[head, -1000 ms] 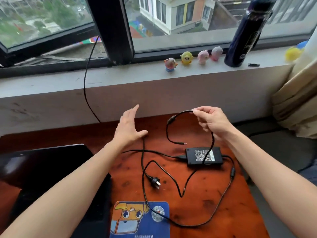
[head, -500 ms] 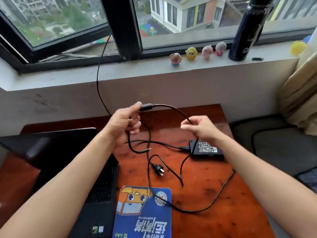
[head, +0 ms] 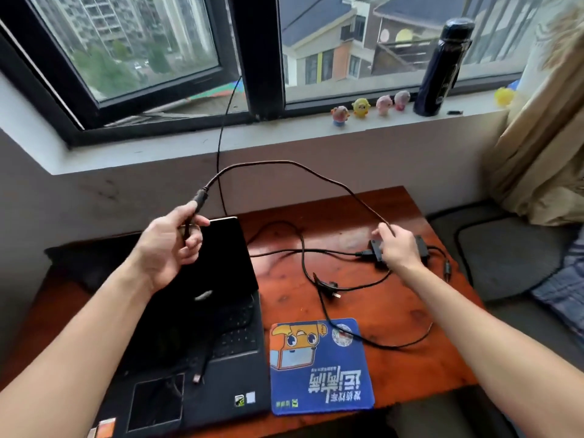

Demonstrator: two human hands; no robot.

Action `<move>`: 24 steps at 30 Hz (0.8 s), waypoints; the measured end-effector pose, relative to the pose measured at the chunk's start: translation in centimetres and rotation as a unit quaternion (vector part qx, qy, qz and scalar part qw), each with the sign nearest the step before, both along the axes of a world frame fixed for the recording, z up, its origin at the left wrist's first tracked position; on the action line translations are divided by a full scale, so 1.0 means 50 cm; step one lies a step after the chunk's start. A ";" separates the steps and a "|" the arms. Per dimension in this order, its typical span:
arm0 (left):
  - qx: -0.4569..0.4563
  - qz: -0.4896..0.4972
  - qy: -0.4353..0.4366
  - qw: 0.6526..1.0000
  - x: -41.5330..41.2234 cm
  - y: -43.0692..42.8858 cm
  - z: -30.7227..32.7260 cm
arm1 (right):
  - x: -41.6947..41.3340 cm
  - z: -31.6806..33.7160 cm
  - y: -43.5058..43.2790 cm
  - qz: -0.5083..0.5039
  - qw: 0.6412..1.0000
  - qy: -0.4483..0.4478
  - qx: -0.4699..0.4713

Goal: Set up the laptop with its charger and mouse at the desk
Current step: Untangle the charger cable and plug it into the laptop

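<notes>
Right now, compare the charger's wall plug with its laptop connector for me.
The wall plug lies on the desk, untouched; the laptop connector hangs from cable the left hand grips, its tip over the laptop. The wall plug is chunky, with pins; the laptop connector is a slim tip. Both are plugged into nothing.

Visible body comprises the bare left hand (head: pixel 172 245) and bare right hand (head: pixel 396 248), each joined to an uncovered limb, left forearm (head: pixel 79 327) and right forearm (head: pixel 489 343), sleeveless to the frame's edge.
</notes>
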State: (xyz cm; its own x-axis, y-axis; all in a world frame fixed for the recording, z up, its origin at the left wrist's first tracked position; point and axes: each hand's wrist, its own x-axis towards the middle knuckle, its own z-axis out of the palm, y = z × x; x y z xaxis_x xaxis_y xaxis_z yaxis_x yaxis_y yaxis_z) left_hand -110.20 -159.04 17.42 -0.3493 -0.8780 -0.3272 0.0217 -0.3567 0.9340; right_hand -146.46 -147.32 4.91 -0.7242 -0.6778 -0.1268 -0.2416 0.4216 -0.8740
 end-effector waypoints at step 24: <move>0.089 -0.007 0.061 0.994 -0.200 -0.092 -0.047 | 0.118 -0.007 0.021 0.302 0.918 0.254 0.033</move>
